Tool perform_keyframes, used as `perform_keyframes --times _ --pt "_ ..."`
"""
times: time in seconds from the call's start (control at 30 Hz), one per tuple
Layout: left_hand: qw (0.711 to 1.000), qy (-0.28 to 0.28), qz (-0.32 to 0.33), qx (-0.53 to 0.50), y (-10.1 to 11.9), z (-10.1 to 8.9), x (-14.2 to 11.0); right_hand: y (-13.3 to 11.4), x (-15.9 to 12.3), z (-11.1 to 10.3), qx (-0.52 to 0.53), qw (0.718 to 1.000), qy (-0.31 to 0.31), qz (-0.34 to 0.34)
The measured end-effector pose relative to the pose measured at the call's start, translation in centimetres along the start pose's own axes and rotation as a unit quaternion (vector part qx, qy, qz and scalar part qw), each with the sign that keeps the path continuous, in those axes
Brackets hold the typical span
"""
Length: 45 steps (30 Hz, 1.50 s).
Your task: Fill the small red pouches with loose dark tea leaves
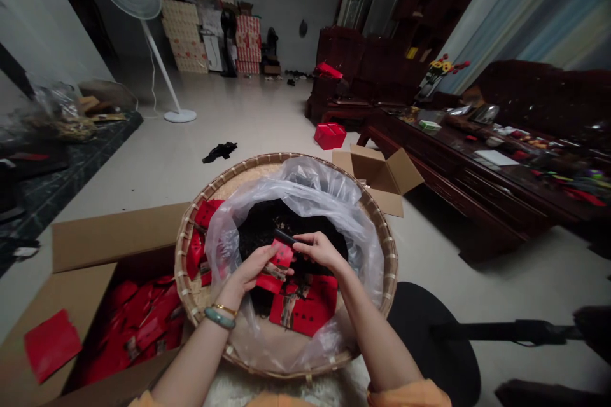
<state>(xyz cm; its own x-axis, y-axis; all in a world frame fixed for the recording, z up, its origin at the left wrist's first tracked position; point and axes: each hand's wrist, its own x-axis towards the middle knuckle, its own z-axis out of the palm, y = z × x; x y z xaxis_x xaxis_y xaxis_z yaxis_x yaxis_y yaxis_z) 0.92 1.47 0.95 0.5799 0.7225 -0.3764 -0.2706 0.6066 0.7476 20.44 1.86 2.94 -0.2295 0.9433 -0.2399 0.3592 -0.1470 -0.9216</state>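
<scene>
Starting at the left, we have an open cardboard carton [109,235] filled with red packets [133,324], and one loose red packet [52,344] lies on its flap. Next comes a round woven bamboo tray [188,273], lined with a clear plastic bag [296,184] that holds a heap of dark dried leaves [286,222] (tea, by the look of it).

Our left hand [251,273], with a green bangle [219,318] at the wrist, has its fingers pressed together and curled around a red packet [282,255], held just above the leaves. Our right hand [321,249] pinches a slim dark rod [286,237] between thumb and fingertips, its end at the top of that packet (whether it enters, we cannot tell). More red packets [305,308] lie flat on the bag below our wrists.

Further right stand a smaller open cardboard box [382,172] and a black stool [429,337]. The step in hand appears to be close work at the packet's top, and the next move calls for a steady left hand over the bag.
</scene>
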Motion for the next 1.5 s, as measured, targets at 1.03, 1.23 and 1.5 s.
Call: perform_keyframes --times 1.03,1.23,1.5 --pt "0.997 0.057 0.056 0.001 -0.2 -0.9 0.6 0.7 0.4 0.1 0.008 0.998 0.065 0.012" --pt "0.988 0.130 0.083 -0.007 -0.4 -0.7 1.1 2.3 -0.2 -1.9 -0.264 0.951 0.162 0.020" --pt "0.985 0.145 0.095 0.021 -0.6 0.1 1.0 0.0 -0.2 3.0 -0.190 0.965 0.150 -0.098"
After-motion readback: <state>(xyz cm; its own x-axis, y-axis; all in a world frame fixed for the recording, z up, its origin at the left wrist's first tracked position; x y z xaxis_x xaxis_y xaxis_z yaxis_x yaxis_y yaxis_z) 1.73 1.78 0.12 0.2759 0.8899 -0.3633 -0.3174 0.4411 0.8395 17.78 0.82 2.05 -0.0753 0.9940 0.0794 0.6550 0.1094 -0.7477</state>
